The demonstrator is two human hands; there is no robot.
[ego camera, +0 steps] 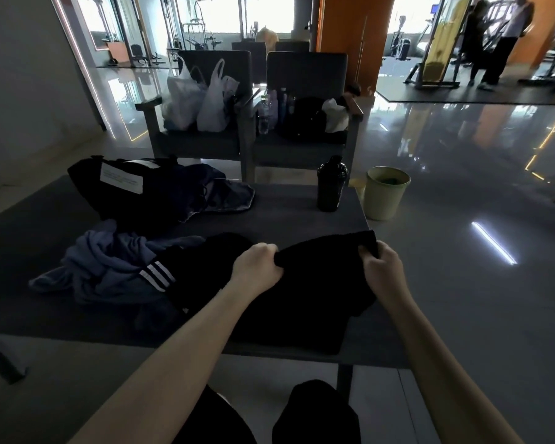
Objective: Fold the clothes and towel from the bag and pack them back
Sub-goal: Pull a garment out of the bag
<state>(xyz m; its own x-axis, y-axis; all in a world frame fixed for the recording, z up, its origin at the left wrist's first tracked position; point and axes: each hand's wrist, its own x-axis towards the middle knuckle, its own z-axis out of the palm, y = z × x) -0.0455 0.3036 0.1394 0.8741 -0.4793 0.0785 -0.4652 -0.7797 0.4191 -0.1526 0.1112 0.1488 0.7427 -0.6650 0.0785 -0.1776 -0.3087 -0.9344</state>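
A person's left hand and right hand each clench the far edge of a black cloth on a dark table; dim light hides whether it is towel or garment. It overhangs the table's near edge, close to the right corner. A crumpled blue garment, a white-striped black piece and the dark bag crowd the left; a black bottle stands behind.

White label on the dark bag, print too small to read
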